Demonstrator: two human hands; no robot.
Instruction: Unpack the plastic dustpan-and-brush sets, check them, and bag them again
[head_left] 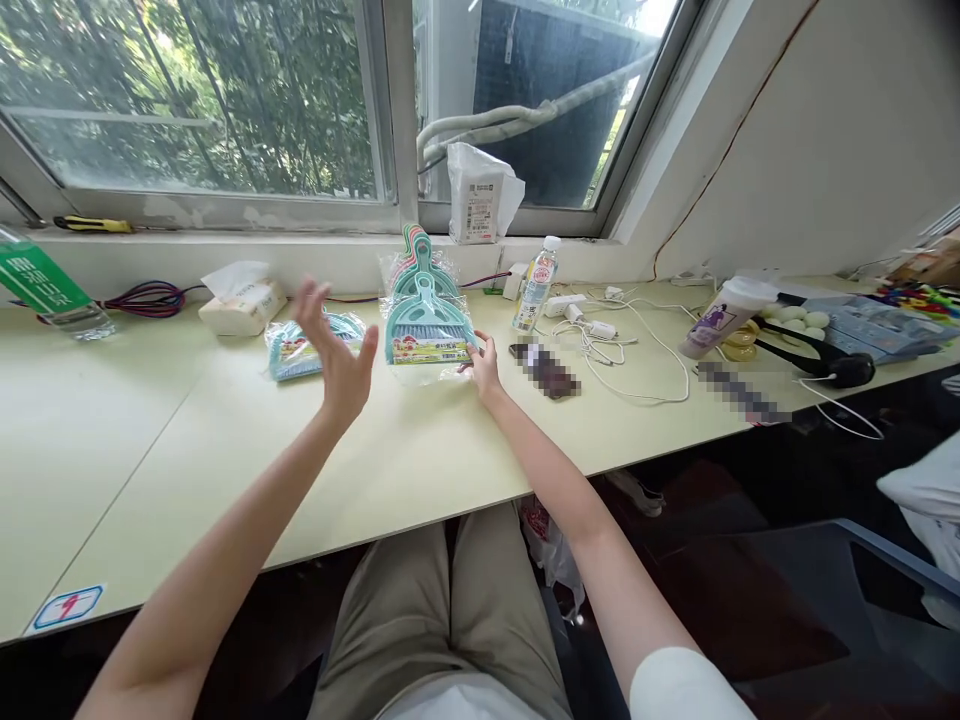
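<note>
A teal dustpan and brush set [429, 325] in clear plastic wrap stands at the front of a stack of similar sets [424, 250] against the wall. My right hand [484, 368] grips its lower right corner, thumb on the front and fingers behind. Raised above the table, my left hand [337, 350] has its fingers spread and holds nothing. Behind it another wrapped brush set [296, 352] lies on the table, partly hidden by that hand.
A tissue pack [244, 300] and a tilted green-labelled bottle [52, 290] are at the left. To the right are a drink bottle [537, 285], a blurred phone [546, 370], white cables [637, 318] and a lidded cup [724, 318]. A yellow cutter [94, 225] lies on the sill.
</note>
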